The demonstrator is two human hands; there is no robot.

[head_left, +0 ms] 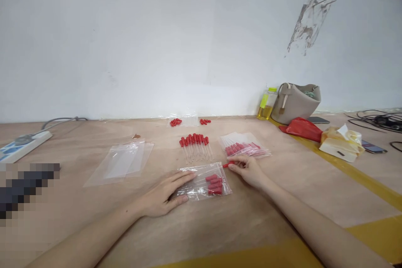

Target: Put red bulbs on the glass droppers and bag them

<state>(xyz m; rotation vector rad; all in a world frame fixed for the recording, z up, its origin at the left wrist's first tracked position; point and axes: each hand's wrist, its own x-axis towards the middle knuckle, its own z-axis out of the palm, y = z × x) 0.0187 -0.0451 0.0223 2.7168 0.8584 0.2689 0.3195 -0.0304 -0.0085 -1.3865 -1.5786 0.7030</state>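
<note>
A clear zip bag (201, 188) lies flat in front of me with several red-bulbed droppers (215, 185) inside. My left hand (165, 192) rests on the bag's left part, fingers stretched out. At the bag's upper right corner, my right hand (246, 169) pinches a dropper by its red bulb (226, 164); its glass tube seems to lie at the bag's top edge. Behind the bag, loose droppers with red bulbs (194, 139) stand in a fanned row. To the right is a stack of filled zip bags (245, 145).
Flat zip bags (125, 161) lie to the left. Loose red bulbs (176, 122) sit near the wall. At the right are a bottle (266, 104), a grey bag (295, 104), a red pouch (303, 130), a tissue pack (342, 144) and a phone (374, 147). A power strip (27, 146) is at far left.
</note>
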